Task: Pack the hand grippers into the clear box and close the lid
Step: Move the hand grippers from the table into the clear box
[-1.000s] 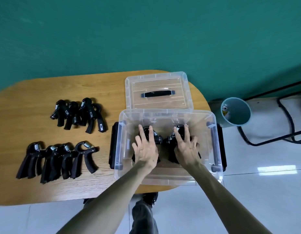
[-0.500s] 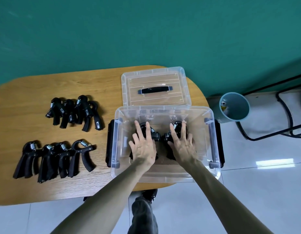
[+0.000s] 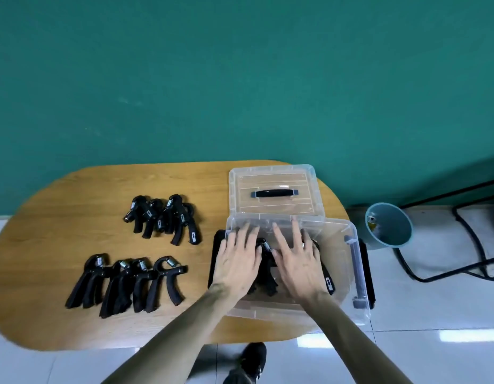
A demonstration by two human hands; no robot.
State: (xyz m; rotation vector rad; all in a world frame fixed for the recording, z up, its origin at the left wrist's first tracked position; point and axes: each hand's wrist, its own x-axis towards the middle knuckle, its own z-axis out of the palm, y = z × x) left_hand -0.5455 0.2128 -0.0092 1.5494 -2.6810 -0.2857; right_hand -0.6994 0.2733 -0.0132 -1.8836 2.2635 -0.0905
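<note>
boxed hand grippers [image 3: 263, 261] — mostly under hands [image 3: 238, 264]

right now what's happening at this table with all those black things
A person is packing hand grippers into a clear box. Both hands, left hand and right hand, lie flat with fingers spread on the grippers in the box. Two groups wait on the wooden table: a far group and a near group. The lid lies off, behind the box.
</note>
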